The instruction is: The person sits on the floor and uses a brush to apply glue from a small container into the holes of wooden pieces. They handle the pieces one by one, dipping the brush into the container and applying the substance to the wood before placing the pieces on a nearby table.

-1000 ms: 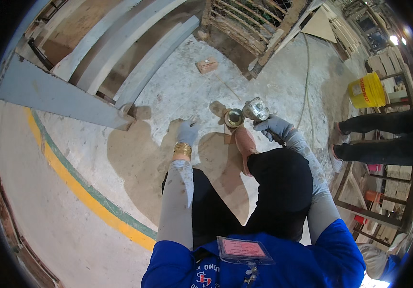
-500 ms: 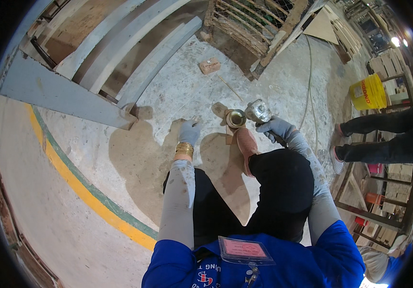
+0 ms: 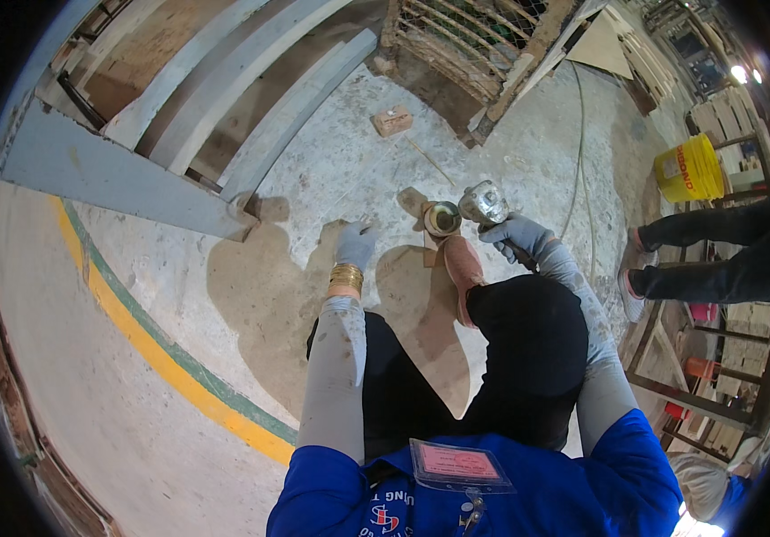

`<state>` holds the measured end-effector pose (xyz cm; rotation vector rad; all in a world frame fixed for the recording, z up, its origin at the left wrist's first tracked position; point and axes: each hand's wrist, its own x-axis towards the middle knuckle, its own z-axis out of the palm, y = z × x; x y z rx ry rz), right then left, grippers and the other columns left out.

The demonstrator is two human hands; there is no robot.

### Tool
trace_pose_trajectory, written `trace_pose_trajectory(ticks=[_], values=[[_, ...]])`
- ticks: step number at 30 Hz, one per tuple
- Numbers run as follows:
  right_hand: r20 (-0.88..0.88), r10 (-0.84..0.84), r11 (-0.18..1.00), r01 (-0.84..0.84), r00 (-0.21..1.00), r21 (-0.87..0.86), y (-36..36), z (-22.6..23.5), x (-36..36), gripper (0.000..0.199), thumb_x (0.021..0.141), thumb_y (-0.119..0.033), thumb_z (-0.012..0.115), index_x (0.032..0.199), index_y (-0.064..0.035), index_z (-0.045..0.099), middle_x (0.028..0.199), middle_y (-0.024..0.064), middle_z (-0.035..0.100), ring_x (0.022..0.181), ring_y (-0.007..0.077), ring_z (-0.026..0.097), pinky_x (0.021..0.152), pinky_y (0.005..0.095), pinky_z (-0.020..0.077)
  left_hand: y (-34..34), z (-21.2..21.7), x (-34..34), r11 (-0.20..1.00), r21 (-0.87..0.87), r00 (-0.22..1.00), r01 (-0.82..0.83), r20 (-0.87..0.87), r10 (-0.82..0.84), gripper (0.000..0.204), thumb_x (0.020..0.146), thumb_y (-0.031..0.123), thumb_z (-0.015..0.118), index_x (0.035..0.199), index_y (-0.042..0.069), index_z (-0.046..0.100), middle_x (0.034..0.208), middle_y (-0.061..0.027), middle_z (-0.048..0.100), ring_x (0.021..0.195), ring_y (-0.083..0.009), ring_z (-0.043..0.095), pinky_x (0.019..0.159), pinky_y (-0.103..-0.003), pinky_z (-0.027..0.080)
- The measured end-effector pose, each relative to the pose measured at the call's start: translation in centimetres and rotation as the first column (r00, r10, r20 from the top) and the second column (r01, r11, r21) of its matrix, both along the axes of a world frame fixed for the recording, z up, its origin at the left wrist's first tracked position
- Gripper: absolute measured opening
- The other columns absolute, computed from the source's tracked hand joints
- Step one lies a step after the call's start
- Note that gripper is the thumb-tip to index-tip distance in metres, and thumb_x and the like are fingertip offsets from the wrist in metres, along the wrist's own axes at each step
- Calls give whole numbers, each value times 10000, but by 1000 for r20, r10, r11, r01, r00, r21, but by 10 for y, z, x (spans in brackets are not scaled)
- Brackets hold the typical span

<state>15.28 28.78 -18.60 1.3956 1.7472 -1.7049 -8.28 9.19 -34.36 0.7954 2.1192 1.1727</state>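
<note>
On the floor (image 3: 340, 134) we see a grey frame (image 3: 116, 174) at upper left, a slatted crate (image 3: 448, 58) ahead, and a co-worker's legs (image 3: 707, 282) at right, near a yellow bucket (image 3: 689, 170). Our right hand (image 3: 521, 238) curls round the handle of a metal tool (image 3: 483, 204), held beside a can (image 3: 429, 224) and a pink shoe (image 3: 463, 268). Our left hand (image 3: 355, 243) has bent fingers; we cannot tell whether they grip anything. We note red lettering on the bucket and small print on a pink badge (image 3: 459, 462).

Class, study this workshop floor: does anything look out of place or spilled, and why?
A reddish-brown block and a thin stick lie loose on the blotchy floor, perhaps dropped or left there. No clear spill shows.
</note>
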Motion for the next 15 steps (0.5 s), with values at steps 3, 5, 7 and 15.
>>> trace_pose_trajectory(ticks=[3,5,7,15], values=[[-9,24,1000,-24,1000,-9,-2,-1,-9,285,701,-263,689,885,-57,621,500,0,466,375,118,423,344,275,323,-5,0,-4,997,-71,998,-21,-56,17,350,715,317,597,842,-5,642,767,-221,619,721,-339,608,650,-377,459],[-23,37,999,-37,999,-24,1,-1,-5,279,703,-263,688,879,-57,622,494,3,465,373,120,426,344,276,325,-3,-4,-4,999,-49,1000,-11,-16,10,352,717,322,597,844,-3,644,768,-218,620,722,-341,608,653,-379,459],[-24,5,999,-6,1000,-43,2,-3,-2,243,728,-220,685,883,-48,611,498,7,481,352,116,431,329,264,336,-2,-5,-2,1000,-31,1000,-3,-9,2,354,718,324,597,848,-2,644,770,-217,622,725,-341,608,657,-381,459],[-4,19,999,-19,1000,-46,-1,2,-7,282,705,-263,691,888,-58,625,488,3,462,364,122,431,336,277,327,-5,-4,-4,998,-67,1000,-9,0,9,352,714,317,608,868,4,649,800,-207,633,761,-335,616,679,-365,471]])
